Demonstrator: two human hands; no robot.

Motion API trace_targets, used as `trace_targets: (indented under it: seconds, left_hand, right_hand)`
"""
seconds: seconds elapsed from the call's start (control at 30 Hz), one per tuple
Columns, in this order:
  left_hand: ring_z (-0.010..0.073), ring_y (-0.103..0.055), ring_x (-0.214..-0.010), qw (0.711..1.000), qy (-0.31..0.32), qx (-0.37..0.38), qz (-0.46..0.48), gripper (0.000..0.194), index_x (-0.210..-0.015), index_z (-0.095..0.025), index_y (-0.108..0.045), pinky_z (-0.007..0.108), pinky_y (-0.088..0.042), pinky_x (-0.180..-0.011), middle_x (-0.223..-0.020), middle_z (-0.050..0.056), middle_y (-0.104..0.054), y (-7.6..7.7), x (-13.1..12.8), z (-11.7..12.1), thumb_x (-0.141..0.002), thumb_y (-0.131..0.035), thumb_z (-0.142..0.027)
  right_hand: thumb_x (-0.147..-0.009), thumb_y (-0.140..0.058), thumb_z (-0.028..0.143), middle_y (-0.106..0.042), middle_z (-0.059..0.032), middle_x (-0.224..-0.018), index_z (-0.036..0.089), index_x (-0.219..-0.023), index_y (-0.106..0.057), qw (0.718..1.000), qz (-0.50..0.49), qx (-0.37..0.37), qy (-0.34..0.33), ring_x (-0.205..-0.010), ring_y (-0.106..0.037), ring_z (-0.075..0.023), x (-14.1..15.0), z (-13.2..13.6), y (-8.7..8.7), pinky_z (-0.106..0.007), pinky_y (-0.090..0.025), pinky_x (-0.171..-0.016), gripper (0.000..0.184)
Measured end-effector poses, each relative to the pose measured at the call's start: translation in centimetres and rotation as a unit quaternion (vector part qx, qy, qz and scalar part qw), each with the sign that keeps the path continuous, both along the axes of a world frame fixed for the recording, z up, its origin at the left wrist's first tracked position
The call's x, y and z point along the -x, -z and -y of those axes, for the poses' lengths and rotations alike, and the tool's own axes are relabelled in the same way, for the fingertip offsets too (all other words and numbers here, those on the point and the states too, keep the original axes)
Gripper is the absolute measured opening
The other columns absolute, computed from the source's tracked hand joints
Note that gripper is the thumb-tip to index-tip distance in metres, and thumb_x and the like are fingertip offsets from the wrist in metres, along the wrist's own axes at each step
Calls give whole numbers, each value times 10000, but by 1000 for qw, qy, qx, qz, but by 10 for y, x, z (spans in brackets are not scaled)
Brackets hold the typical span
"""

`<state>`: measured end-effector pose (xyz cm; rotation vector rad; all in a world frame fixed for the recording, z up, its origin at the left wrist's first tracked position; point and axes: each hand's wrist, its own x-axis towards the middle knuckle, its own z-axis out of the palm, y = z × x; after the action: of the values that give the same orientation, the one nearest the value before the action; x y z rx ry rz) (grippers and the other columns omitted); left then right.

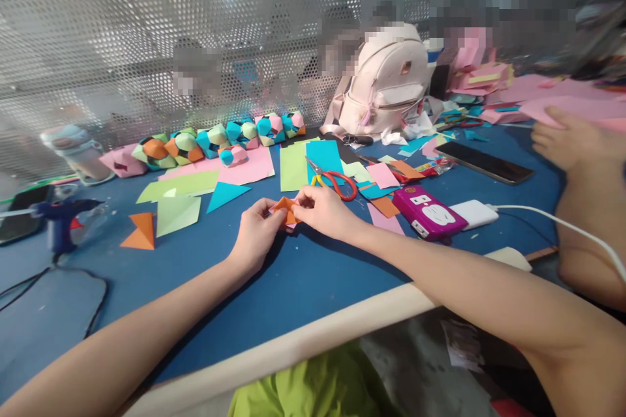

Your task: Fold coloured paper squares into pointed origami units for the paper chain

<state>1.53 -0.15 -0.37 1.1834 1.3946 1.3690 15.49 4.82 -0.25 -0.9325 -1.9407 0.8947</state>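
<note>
My left hand [259, 229] and my right hand [323, 208] meet over the blue table [303, 273], both pinched on a small folded piece of orange and pink paper [285, 208]. Their fingertips press its edges from either side, just above the table top. Red-handled scissors [335, 180] lie right behind my right hand on a teal sheet [323, 156]. Loose green, pink and teal sheets and an orange folded triangle [140, 232] lie to the left.
A row of folded paper balls [215, 140] runs along the back by the perforated screen. A blue glue gun [61, 218] stands at left, its cord trailing. A pink power strip [428, 210], white charger, phone [484, 161] and backpack [386, 81] sit right. Another person's hand [570, 137] rests at far right.
</note>
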Motion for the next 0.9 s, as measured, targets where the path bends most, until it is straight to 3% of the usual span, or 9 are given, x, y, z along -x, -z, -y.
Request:
trace_targets:
  seconds: [0.27, 0.57, 0.9]
  left_hand:
    - [131, -599, -482, 998, -3, -13, -61, 116, -630, -170, -550, 230, -442, -510, -538, -28, -621, -2, -2, 2, -646, -639, -243]
    - [142, -630, -532, 999, 28, -5, -19, 169, -735, -153, -607, 254, -481, -575, -613, -9, -659, -4, -3, 3, -676, -662, -302]
    - [133, -592, -558, 999, -25, 7, -43, 100, -607, -171, -556, 246, -446, -571, -577, -22, -613, 6, 3, -3, -615, -645, -217]
  right_hand:
    - [-756, -574, 118, -523, 42, -581, 160, -632, -527, 999, 42, -22, -2, -547, -443, -86, 0, 5, -4, -224, -324, -549, 139]
    - [-760, -590, 115, -500, 40, -573, 173, -594, -464, 997, 61, -36, 20, -548, -439, -89, -1, 4, -5, -226, -321, -551, 217]
    - [-777, -566, 115, -584, 9, -636, 166, -662, -525, 998, 40, -40, 8, -597, -522, -111, -2, 0, 2, -240, -374, -589, 132]
